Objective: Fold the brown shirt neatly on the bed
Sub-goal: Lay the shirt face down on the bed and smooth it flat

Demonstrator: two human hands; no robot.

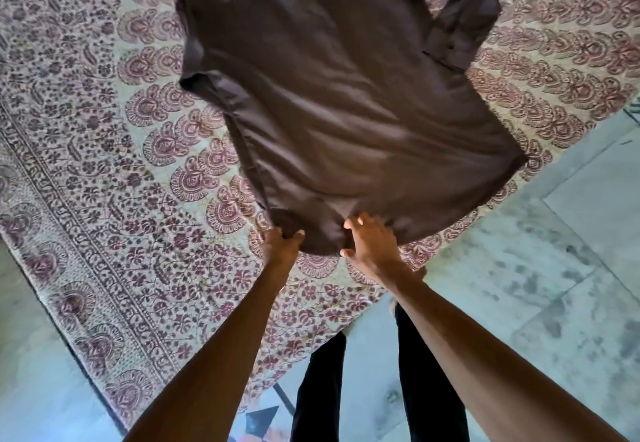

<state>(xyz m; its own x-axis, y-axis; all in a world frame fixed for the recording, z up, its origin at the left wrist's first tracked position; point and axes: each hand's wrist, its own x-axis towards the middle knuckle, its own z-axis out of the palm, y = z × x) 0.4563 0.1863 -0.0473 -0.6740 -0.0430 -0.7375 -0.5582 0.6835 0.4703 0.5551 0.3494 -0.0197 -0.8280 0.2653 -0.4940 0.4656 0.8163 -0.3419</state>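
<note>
The brown shirt [346, 102] lies spread out, back side up, on the bed's patterned cover [104, 150]. Its hem points toward me and its collar end lies at the top of the view. One sleeve is folded in at the left and the other lies at the upper right. My left hand [282, 246] pinches the hem at its near left corner. My right hand [372, 244] rests on the hem just to the right, fingers spread over the cloth, thumb under the edge; whether it grips the fabric is unclear.
The bed's corner points toward me, with pale marble floor [554, 268] to the right and below. My legs in dark trousers [426, 389] stand at the bed's near corner. More floor shows at the lower left.
</note>
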